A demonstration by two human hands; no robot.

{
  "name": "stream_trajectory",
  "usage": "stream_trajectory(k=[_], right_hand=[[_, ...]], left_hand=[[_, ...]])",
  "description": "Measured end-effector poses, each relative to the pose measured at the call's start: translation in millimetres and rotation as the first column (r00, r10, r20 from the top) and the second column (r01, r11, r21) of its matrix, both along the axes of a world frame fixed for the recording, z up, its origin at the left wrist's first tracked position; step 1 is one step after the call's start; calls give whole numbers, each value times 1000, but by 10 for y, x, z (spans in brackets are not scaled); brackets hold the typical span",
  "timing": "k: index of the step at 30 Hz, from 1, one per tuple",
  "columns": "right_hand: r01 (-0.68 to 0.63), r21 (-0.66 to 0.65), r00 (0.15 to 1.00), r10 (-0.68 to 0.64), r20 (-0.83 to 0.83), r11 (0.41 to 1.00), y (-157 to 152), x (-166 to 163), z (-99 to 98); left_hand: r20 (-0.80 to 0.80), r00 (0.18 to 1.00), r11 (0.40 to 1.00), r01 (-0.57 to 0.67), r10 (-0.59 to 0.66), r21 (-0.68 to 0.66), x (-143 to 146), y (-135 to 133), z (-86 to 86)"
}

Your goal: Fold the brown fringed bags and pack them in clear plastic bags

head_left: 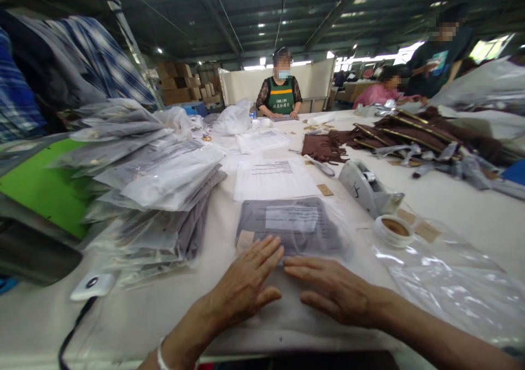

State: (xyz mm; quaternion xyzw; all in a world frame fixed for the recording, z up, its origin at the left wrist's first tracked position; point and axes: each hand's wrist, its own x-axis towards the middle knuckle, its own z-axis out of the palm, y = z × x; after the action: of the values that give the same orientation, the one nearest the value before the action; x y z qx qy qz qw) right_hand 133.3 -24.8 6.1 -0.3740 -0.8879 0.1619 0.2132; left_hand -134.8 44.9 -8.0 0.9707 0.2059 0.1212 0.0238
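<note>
A folded dark grey garment [295, 241] lies in a clear printed plastic bag [342, 233], flat on the table in front of me. A small tan tag [245, 240] shows at its left side, and a pale label shows through the plastic. My left hand [254, 277] rests at the bag's lower left edge, its fingers stretched out and thumb apart. My right hand [334, 288] lies along the near edge of the bag, fingers extended to the left. The two hands' fingertips almost meet, and neither hand grips anything.
A tall pile of bagged garments [164, 184] stands on the left. Beyond the bag lie printed plastic bags [273, 178]. To the right are a tape dispenser [365, 186], a small round tub [394, 230], clear bags [455, 282] and brown fringed textiles [430, 132]. A co-worker [283, 91] stands across the table.
</note>
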Motion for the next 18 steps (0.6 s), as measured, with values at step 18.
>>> stream_trajectory(k=[18], right_hand=[[227, -326, 969, -182, 165, 918, -333, 786, -401]], left_hand=[[-421, 907, 969, 95, 9, 226, -69, -426, -182]])
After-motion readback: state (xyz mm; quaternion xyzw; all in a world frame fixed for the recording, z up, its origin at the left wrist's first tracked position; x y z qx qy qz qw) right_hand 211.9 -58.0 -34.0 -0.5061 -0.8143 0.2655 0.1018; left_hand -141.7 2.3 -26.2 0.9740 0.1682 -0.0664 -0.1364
